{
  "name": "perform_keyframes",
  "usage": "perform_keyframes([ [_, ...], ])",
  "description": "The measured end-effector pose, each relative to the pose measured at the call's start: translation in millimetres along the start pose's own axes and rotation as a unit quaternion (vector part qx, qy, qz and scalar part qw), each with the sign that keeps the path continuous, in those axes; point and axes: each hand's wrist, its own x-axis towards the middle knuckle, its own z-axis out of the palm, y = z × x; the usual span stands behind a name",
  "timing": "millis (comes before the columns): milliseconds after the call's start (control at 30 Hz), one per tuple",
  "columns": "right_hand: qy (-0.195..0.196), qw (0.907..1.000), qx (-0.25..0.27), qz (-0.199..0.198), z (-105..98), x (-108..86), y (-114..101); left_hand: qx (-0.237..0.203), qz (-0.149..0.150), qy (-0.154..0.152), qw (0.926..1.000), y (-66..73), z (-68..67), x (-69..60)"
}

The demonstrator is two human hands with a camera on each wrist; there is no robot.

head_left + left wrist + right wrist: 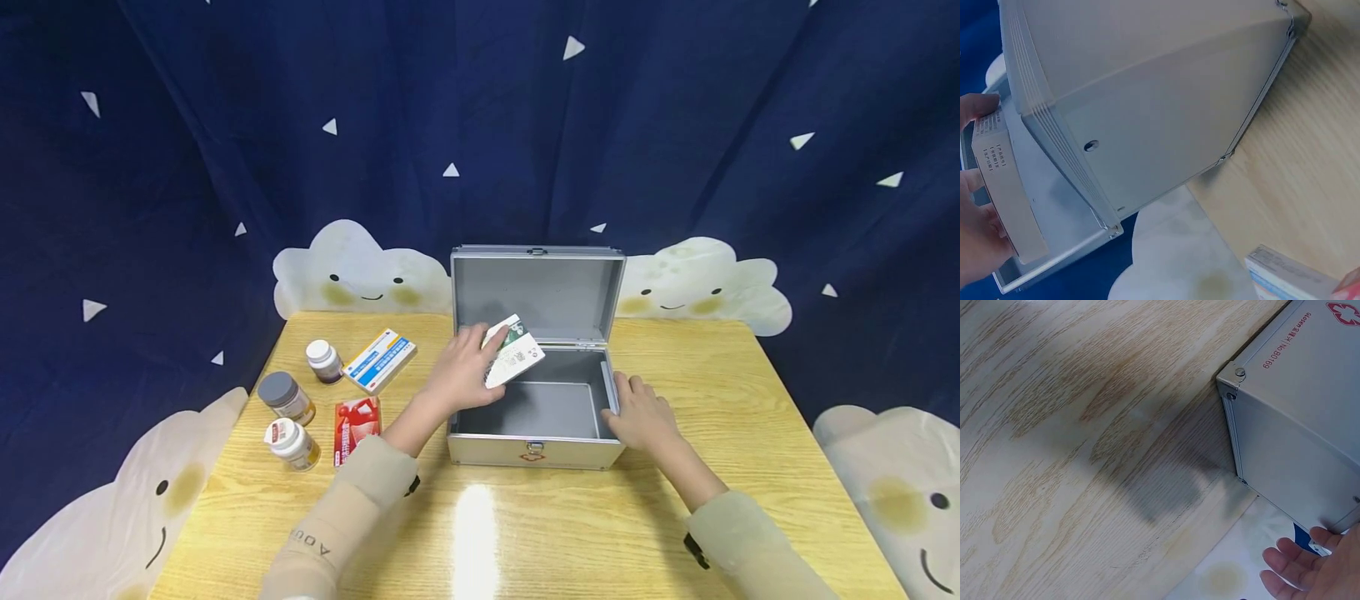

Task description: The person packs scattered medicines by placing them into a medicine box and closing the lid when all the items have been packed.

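My left hand (467,371) pinches a small white medicine box (516,354) with a green panel, tilted over the open first-aid case (528,452). In the left wrist view, thumb and fingers hold this white medicine box (1010,187) on opposite sides. The silver case stands with its lid (536,292) raised at the back; its visible grey floor is bare. My right hand (641,412) is at the case's right wall, thumb by the rim. In the right wrist view, the right hand's fingers (1285,559) are loosely spread beside the case (1297,437). Along the inner right wall is a pale flat strip (610,387), its kind unclear.
Left of the case lie a blue-and-white medicine box (380,360) and a red medicine box (356,427), partly behind my left sleeve. Further left stand a white-capped bottle (324,361), a grey-capped bottle (287,397) and another white bottle (292,443). A dark blue curtain (480,125) hangs behind.
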Motion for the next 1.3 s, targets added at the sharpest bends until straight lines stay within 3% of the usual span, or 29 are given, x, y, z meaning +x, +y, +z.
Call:
perform_keyframes([
  [300,0.003,1.0,0.004,-0.002,1.1,0.4,-0.2,0.015,0.041,-0.058,0.9973,6.2,1.3,15.3],
  [600,0.003,1.0,0.008,0.001,1.1,0.2,-0.4,0.042,0.089,-0.116,0.9884,14.6,7.8,28.4],
  [767,0.009,0.9999,0.007,0.002,2.7,1.2,0.3,0.066,0.109,-0.156,0.9796,21.6,13.1,34.9],
  [1300,0.004,0.9999,0.014,0.004,1.1,1.0,-0.3,0.129,0.162,-0.223,0.9525,37.1,22.7,57.6],
])
